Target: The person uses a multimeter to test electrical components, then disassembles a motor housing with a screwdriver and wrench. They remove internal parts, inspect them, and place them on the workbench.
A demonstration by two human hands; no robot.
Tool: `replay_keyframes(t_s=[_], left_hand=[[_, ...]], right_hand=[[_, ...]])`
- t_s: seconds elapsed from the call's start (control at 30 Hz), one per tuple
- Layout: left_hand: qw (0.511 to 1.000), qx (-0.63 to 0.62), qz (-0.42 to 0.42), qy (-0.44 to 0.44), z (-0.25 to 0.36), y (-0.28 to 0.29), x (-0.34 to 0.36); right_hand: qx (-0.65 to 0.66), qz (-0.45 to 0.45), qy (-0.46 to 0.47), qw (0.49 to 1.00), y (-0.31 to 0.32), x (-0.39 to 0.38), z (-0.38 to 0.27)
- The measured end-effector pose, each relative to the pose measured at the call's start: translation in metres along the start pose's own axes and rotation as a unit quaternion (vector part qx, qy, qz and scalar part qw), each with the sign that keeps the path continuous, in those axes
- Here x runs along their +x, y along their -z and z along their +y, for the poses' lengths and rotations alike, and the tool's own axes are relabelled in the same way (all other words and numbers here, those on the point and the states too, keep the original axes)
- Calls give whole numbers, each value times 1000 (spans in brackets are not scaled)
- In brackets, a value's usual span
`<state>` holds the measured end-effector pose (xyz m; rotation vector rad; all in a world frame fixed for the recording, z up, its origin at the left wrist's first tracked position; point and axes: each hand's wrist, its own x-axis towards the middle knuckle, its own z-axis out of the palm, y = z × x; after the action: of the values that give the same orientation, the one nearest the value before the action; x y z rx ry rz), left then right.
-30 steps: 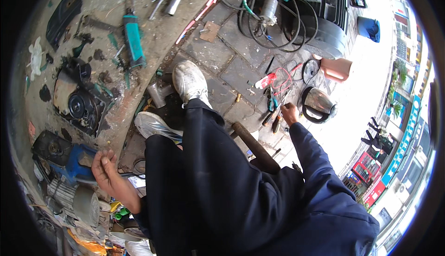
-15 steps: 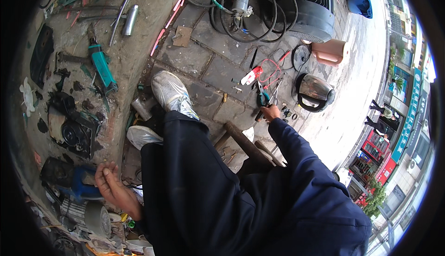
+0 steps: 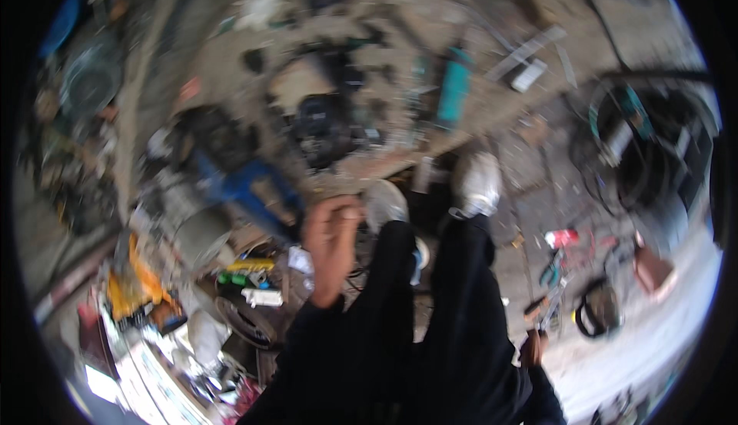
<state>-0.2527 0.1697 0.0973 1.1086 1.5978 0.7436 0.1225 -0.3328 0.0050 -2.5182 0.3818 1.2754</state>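
The picture is smeared by motion. My left hand is raised beside my left trouser leg, fingers curled, near a blue power-tool body; whether it holds anything is unclear. My right hand is low beside my right leg, just below pliers and other tool handles on the paving; its fingers and any hold are too blurred to make out. A dark kettle stands right of these tools. My shoes point toward a concrete ledge with a greasy dark machine part and a teal tool on it.
A motor with coiled hoses and a pink jug are at the right. Cluttered parts, an orange item and a finned motor lie at the left. A clear bucket sits upper left.
The view has swung sharply left, so the scene has shifted rightward and rotated, bringing more left-side clutter in. My left hand sits higher in the picture; my right hand lower.
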Motion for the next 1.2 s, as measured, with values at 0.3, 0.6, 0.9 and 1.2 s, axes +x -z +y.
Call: replay_keyframes(t_s=[0.3, 0.6, 0.9, 1.2], left_hand=[[1000, -5, -7, 2, 7, -1, 6], [921, 326, 108, -186, 49, 62, 103], [911, 379, 43, -158, 47, 69, 127], [915, 354, 79, -178, 33, 60, 126]], right_hand=[[-200, -260, 499, 802, -115, -148, -372], [-271, -329, 640, 640, -211, -238, -473], [-244, -440, 444, 741, -240, -253, -472], [-220, -490, 351, 767, -240, -270, -480]])
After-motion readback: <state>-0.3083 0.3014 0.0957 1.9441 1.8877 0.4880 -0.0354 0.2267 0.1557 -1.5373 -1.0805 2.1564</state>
